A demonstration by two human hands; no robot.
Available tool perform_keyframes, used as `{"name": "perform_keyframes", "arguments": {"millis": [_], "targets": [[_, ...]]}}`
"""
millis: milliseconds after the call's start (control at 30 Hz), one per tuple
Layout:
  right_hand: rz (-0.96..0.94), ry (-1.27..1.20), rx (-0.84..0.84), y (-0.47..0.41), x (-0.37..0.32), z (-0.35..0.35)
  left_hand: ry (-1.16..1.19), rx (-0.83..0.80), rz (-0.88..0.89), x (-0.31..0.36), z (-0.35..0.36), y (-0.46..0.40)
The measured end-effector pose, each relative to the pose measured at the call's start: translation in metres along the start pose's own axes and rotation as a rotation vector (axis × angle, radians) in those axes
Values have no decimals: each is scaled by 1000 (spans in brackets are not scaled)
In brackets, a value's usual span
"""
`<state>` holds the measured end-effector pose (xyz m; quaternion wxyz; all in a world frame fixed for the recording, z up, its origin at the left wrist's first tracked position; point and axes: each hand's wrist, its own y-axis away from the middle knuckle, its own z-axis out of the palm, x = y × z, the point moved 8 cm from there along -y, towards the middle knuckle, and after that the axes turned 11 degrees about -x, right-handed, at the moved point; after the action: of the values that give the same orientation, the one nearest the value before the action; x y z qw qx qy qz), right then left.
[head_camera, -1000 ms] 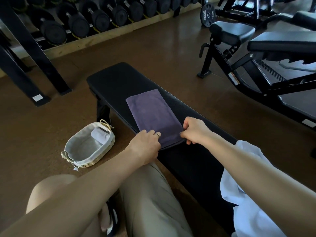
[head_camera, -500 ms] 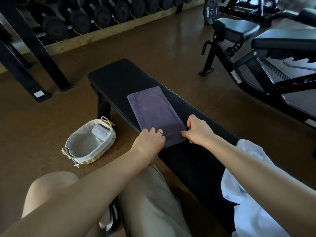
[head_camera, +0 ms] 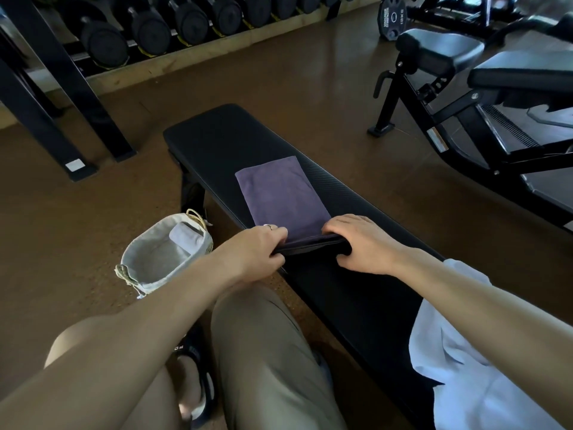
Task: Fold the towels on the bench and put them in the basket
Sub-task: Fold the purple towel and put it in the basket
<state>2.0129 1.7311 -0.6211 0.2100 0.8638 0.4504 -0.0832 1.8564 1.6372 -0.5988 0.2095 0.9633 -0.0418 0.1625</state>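
Note:
A purple towel (head_camera: 282, 193) lies folded in a long strip on the black bench (head_camera: 217, 141). Its near end is lifted into a small roll between my hands. My left hand (head_camera: 257, 246) grips the roll's left end with curled fingers. My right hand (head_camera: 359, 243) grips the right end, fingers over the top. A lined wicker basket (head_camera: 148, 265) stands on the floor left of the bench, with a rolled pale towel (head_camera: 186, 235) inside it. A white towel (head_camera: 471, 352) lies heaped on the bench's near end under my right forearm.
A dumbbell rack (head_camera: 173, 32) runs along the back wall, with black frame legs (head_camera: 62, 88) at the left. An adjustable bench machine (head_camera: 483, 97) stands at the right. My bent knees (head_camera: 266, 352) are in front, left of the bench. Brown floor surrounds everything.
Both hands have lifted the towel's near edge and turned it over into a small roll. Earlier the near edge lay flat under my fingers.

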Motion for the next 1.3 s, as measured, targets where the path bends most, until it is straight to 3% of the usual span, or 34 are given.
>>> {"name": "perform_keyframes", "arguments": {"millis": [167, 367, 533, 700, 933, 1067, 1167, 1300], "targets": [[37, -440, 103, -14, 15, -13, 218, -12, -42, -17, -9, -3], [226, -555, 43, -33, 30, -8, 410, 83, -136, -42, -6, -7], [316, -291, 83, -37, 29, -5, 413, 168, -210, -51, -4, -12], [320, -176, 158, -40, 29, 0, 432, 210, -268, -52, -3, -14], [367, -140, 217, -40, 27, 0, 383, 231, -311, -49, -2, -14], [382, -147, 330, -34, 23, -2, 273, 228, -311, -43, -1, -14], [291, 48, 440, -30, 5, -10, 116, 268, -307, -35, -2, -16], [-41, 345, 430, -34, -36, -12, -155, 352, -238, -19, -8, -17]]}}
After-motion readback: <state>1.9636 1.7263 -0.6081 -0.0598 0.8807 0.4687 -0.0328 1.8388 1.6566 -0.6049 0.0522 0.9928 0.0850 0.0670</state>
